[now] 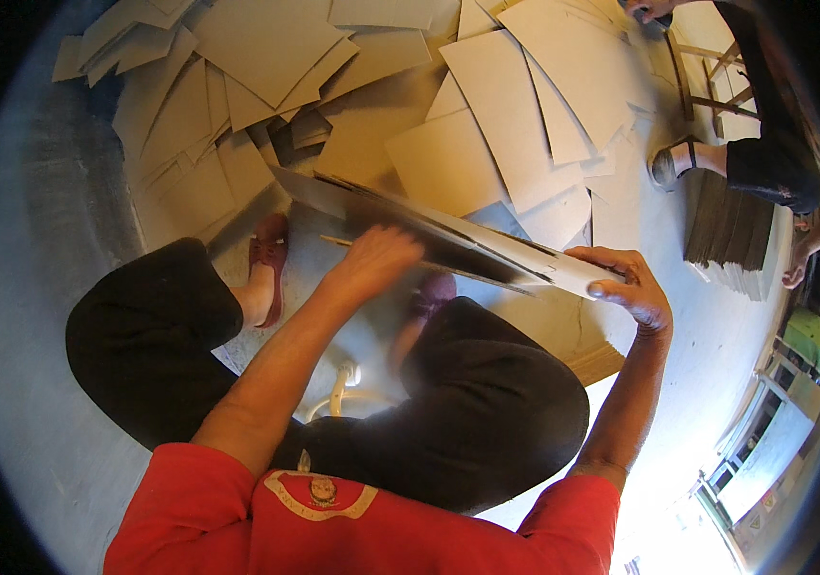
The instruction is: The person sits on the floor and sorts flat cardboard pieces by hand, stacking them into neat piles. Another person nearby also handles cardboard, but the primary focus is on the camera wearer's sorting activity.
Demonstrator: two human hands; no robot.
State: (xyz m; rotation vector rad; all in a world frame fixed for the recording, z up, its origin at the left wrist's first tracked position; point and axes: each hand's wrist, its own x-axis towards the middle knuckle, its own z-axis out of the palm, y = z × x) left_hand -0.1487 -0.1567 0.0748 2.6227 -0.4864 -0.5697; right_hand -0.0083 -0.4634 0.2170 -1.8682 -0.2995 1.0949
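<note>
Head view shows your right hand [628, 286] gripping the near right end of a stack of cardboard sheets [429, 230] held above your knees. Your left hand [372, 259] presses against the stack's middle, its grasp unclear, with loose cardboard sheets [487, 125] scattered across the far floor [36, 240].

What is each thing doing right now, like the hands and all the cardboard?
Left hand: pressed flat on the held cardboard sheets.
Right hand: gripping the sheets' end.
Held cardboard sheets: lifted, tilted, fanned slightly apart.
Loose cardboard sheets: scattered flat, overlapping on the floor.
Stacked cardboard pile: neat, standing on the floor.
Red sandal: worn on the foot.
</note>
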